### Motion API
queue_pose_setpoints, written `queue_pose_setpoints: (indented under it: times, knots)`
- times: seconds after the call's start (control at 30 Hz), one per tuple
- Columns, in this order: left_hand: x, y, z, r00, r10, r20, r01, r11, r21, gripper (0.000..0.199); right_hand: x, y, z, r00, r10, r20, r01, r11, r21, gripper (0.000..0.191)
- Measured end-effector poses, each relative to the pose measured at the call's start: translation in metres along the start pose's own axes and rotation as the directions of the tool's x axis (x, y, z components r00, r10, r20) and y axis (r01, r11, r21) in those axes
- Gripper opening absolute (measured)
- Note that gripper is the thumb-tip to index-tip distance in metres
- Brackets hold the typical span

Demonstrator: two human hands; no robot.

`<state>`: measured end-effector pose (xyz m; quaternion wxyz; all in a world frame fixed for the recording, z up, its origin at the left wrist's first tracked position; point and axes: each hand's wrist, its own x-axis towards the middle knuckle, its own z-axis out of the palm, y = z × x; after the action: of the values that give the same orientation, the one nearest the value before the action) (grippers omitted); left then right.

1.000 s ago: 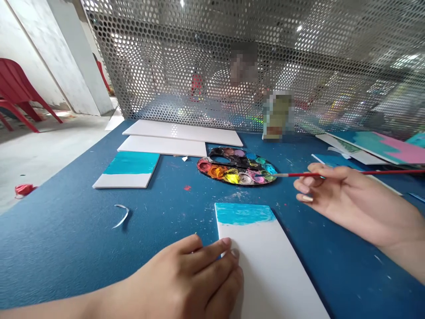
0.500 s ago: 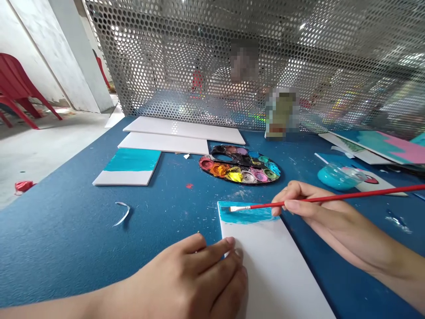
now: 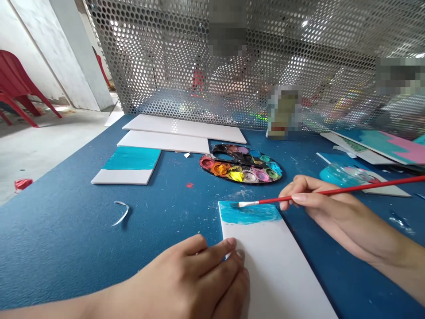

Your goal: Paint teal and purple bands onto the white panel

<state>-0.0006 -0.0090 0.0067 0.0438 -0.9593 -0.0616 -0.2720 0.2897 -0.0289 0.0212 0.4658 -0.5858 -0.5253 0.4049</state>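
Observation:
A white board (image 3: 275,266) lies flat in front of me, with a band of blue paint (image 3: 249,215) across its far end. My right hand (image 3: 335,212) pinches a thin red paintbrush (image 3: 352,188), whose bristles touch the blue band near its far edge. My left hand (image 3: 202,274) rests on the board's left edge, fingers bent and pressed close together, the thumb hidden; whether they grip the edge is unclear. Beyond the board sits an oval paint palette (image 3: 245,165) with several colours. A clear container of blue paint (image 3: 341,175) is right of the palette.
Two blank white boards (image 3: 166,141) and a partly blue board (image 3: 126,176) lie at the back left. A curled white strip (image 3: 122,213) is nearer. Painted boards (image 3: 381,148) lie at the right. A perforated metal screen (image 3: 159,57) stands behind the blue table (image 3: 66,235).
My right hand and the brush have moved a little right, with the brush tip shifting right along the blue band. My left hand stays in nearly the same place.

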Motion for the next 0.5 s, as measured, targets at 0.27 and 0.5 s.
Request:
queue_pose_setpoints:
  times: [0.27, 0.5]
  knots:
    - [0.001, -0.002, 0.001, 1.000, 0.016, -0.019, -0.016, 1.000, 0.011, 0.043, 0.002, -0.002, 0.006, 0.999, 0.010, 0.038, -0.009, 0.999, -0.035, 0.024]
    - [0.002, -0.002, 0.004, 1.000, 0.000, -0.005, 0.000, 1.000, -0.006, 0.041, 0.001, -0.008, -0.006, 0.995, -0.008, -0.098, 0.014, 0.998, 0.058, 0.018]
